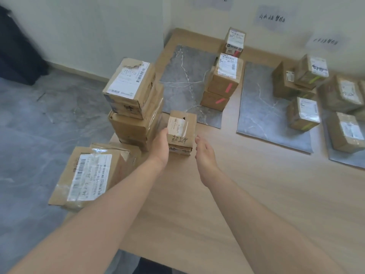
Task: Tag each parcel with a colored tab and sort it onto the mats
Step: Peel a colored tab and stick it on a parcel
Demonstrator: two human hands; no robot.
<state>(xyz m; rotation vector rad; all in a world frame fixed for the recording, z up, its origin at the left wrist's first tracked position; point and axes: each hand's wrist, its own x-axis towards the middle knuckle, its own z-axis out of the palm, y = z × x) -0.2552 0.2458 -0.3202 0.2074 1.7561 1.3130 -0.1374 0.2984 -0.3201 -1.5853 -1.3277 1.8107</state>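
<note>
- Parcel (181, 131): a small cardboard box with a white label and handwriting on its front. It stands on the surface (237, 194) just before the left mat (181, 80) and beside the stack (134, 99) of untagged boxes. I see no tab on it.
- The left hand (160, 147) lies against the parcel's left side, thumb up by the label's edge. Its fingers are hidden, so I cannot tell whether it grips or only touches.
- The right hand (205, 155) is spread and relaxed just beside the right side, with a gap showing between palm and box. It holds nothing.
- Handling, as I judge it: small enough to be light, and the board looks stiff, so it should take a squeeze without buckling.
- There is a dark spot on top that may be a puncture, and glossy tape runs over the label. The tape would be slick under fingers, and the top may be weak.
- The best hold seems to be the two bare side faces, one palm on each, low enough that it does not tip.
- Boxes on the left mat carry pink tabs (228, 88), and those on the next mat (262, 107) carry green tabs (314, 80). No loose tabs are in sight.
</note>
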